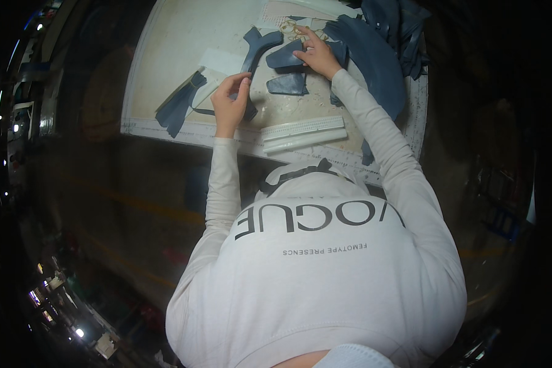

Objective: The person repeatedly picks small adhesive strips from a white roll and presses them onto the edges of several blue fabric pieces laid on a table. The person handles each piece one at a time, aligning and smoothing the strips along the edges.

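Past pale-blue cloth [357, 358], your left hand [229, 105] seemingly pinches a forked slate-blue fabric strip [261, 45], right hand [320, 57] a tapered slate-blue fabric panel [283, 57], work apparently unfinished.

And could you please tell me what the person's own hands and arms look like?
The left hand and right hand are both bare, without gloves. Long off-white sleeves, softly creased, run down to the wrists; no cables show.

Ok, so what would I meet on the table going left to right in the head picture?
Bundle of blue strips, left hand, forked blue cloth, lower small blue cloth, right hand, big curved blue cloth.
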The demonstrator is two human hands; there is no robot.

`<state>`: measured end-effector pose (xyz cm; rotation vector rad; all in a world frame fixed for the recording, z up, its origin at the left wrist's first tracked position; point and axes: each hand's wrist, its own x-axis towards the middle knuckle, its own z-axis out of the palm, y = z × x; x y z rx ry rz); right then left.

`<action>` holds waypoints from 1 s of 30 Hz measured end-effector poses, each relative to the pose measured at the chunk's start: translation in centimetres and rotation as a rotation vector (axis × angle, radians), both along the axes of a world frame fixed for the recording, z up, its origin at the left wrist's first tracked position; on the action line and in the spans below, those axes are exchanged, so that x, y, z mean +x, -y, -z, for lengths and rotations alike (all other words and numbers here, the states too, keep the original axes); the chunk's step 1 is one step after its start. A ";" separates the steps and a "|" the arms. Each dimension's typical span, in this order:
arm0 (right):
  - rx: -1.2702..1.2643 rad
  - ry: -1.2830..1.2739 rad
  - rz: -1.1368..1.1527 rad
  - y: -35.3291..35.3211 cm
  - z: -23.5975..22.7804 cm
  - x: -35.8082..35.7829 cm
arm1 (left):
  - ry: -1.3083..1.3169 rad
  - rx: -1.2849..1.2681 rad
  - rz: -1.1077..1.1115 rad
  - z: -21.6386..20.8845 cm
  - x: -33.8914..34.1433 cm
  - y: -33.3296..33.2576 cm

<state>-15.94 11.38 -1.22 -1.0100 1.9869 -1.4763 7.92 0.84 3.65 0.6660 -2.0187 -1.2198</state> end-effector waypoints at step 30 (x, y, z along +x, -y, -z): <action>0.033 0.401 -0.261 -11.5 -3.5 8.1 | 0.469 0.380 0.545 -1.5 -1.3 -4.9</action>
